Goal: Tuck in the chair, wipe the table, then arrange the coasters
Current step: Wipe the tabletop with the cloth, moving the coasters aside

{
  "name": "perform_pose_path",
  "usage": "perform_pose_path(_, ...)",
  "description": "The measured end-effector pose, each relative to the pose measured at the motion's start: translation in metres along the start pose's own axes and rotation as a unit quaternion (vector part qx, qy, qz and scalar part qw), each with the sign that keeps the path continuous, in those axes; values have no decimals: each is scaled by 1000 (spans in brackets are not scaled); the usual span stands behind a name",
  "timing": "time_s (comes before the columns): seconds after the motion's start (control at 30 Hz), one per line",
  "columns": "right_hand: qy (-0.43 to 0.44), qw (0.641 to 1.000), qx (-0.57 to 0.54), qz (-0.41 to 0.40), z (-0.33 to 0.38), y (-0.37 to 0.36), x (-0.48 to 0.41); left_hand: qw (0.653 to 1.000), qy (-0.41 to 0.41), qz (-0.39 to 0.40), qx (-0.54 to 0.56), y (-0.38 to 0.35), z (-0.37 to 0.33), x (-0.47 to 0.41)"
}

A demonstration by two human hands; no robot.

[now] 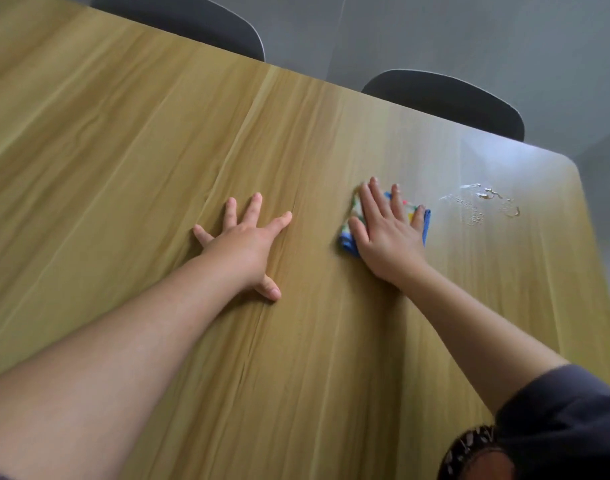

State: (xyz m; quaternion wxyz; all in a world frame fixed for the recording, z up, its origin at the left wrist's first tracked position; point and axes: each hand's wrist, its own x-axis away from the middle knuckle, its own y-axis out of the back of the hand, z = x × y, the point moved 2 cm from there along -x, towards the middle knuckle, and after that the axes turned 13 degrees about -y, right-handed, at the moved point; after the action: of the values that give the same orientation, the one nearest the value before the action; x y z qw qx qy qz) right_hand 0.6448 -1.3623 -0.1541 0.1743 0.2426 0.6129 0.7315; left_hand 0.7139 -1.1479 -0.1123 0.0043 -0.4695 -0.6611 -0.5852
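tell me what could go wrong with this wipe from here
1. The wet patch lies close to the rounded right corner of the wooden table. An outward stroke by the right hand could push liquid over the edge.
2. The cloth is folded small and sits mostly under the palm, so it may smear the patch rather than lift it.

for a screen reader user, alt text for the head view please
A person's right hand presses a colourful cloth on a wooden table near a wet spill; the left hand rests spread flat. Two dark chairs sit at the far edge.
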Motion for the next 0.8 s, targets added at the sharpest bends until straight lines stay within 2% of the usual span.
perform_pose_path(0.1,46,999,24,13,-22,2,11,1000,-1,3,-1,0,0,0)
perform_pose_path(0.17,34,999,25,9,-32,3,1,1000,-2,3,-4,-1,1,-1)
perform_pose_path(0.43,-174,984,-28,-1,-55,29,-99,1000,-3,-18,1,-6,6,-7)
perform_pose_path(0.53,-203,979,-32,-5,-49,29,-109,1000,-1,-26,4,-7,8,-9)
perform_pose_path(0.67,-196,980,-38,-1,-38,21,-76,1000,-4,-26,5,-4,5,-6)
perform_pose_path(0.8,-156,987,-42,-2,-22,5,-1,1000,-1,-15,1,0,0,0)
